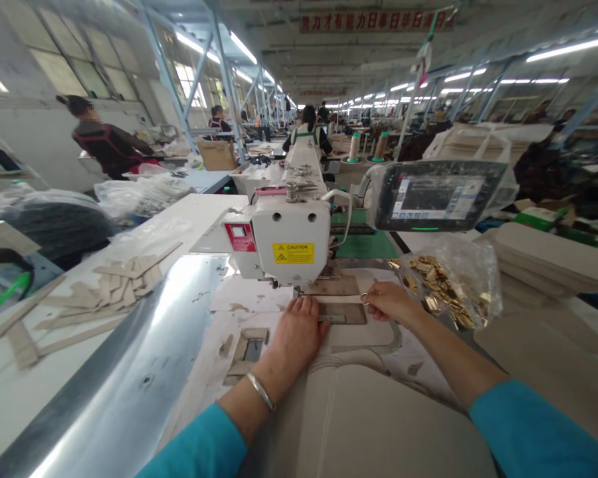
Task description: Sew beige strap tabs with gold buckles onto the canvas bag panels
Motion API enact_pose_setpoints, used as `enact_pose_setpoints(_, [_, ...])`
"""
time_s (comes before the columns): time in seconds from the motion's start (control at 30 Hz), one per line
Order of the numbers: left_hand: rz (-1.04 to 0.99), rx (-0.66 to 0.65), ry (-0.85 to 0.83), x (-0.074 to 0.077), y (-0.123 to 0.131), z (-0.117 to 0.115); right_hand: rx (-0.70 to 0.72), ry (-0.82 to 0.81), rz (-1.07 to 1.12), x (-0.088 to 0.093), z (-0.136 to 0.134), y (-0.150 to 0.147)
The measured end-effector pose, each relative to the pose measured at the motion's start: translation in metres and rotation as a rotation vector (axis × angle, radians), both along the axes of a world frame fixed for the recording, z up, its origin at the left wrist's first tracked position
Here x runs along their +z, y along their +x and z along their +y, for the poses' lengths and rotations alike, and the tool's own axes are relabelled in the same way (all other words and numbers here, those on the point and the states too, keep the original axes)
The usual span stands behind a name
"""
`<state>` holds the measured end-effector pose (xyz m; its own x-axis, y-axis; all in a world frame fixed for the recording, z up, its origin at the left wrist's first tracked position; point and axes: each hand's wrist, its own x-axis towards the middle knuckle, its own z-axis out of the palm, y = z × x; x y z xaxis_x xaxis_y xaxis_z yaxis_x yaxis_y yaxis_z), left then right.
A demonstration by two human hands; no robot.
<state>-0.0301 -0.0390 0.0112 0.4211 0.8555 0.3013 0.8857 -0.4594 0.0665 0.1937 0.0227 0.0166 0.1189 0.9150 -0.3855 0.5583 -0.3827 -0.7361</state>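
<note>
Under the head of a white sewing machine (292, 232) lies a narrow beige strip (339, 299), set across brown template pieces (331, 287). My left hand (299, 328), with a silver bangle at the wrist, presses its fingertips down near the strip's left end, close to the needle area. Its thumb stands apart from the fingers. The right end of the strip is pinched between the thumb and fingers of my right hand (389, 302); a small shiny metal piece shows at that end. Large beige panels (389, 418) lie in front of me. The needle's tip is hidden.
Loose beige strips (114, 285) lie in a pile on the left table. A clear bag of gold metal fittings (448, 279) sits at right, below a control screen (433, 198). Stacked beige panels (548, 259) are farther right. Co-workers (107, 143) sit beyond the machine.
</note>
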Motion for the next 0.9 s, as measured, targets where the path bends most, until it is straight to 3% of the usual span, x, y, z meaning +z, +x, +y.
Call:
enact_pose_setpoints(0.13, [0.023,0.009,-0.014,-0.002,-0.006,-0.003,-0.002,0.002,0.008,0.004,-0.002,-0.003])
enact_pose_setpoints(0.37, [-0.01,-0.102,0.016,-0.016,-0.014,0.0,-0.015,-0.034,0.039,0.007,-0.001,-0.002])
enact_pose_setpoints(0.63, [0.027,-0.118,-0.012,-0.006,-0.019,0.005,-0.031,-0.075,0.047,0.019,-0.002,-0.008])
enact_pose_setpoints(0.9, [0.018,-0.113,-0.03,-0.003,-0.051,0.008,-0.002,-0.08,0.039,0.022,0.0,-0.039])
